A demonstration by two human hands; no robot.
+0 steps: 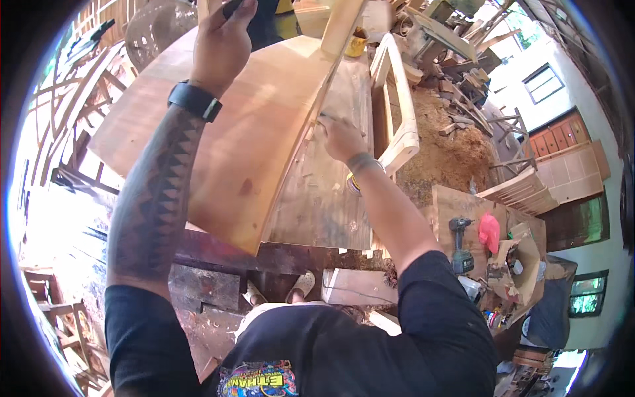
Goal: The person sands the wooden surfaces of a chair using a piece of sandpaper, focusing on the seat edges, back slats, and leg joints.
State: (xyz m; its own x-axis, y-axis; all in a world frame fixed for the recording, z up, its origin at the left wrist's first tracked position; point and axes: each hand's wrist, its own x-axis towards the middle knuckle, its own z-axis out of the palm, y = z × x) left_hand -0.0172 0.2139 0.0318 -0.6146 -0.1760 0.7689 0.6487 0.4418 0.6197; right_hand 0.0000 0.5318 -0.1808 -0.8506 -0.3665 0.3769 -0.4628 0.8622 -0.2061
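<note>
A large curved wooden panel (245,145) stands tilted over the workbench (317,212), its straight edge facing right. My left hand (223,49), with a dark watch on the wrist, is raised at the panel's far side. Its fingers are closed around something dark, partly cut off by the top of the picture. Beside the panel's straight edge, low over the bench, is my right hand (344,139). Its fingers are pinched together at a small dark thing too small to name. A pale wooden strip (342,26) rises along the panel's far edge.
Right of the bench stands a pale wooden frame (400,99). A yellow container (357,43) is at the far end. On a side table lie a cordless drill (461,245), a pink bag (488,231) and an open cardboard box (519,264). Wood scraps and sawdust (456,152) cover the floor.
</note>
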